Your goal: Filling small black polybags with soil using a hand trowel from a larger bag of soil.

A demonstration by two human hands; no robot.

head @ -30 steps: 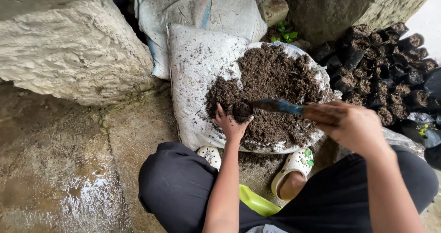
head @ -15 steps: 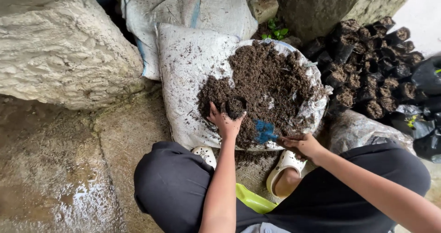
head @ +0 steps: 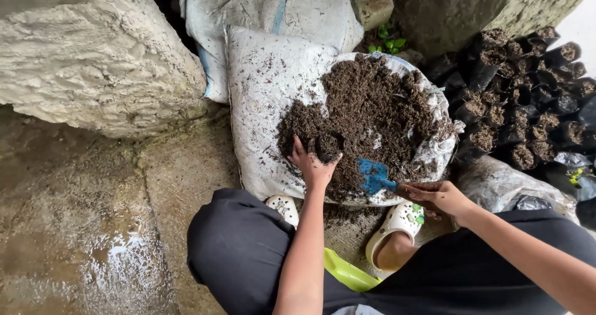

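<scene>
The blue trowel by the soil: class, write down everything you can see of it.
The blue trowel shows a flat, scuffed blade that looks like plastic, dusted with dark soil. It lies tilted at the near edge of the soil heap on the white sack, its blade pointing toward the left hand. The right hand grips its handle end, which is mostly hidden.
</scene>
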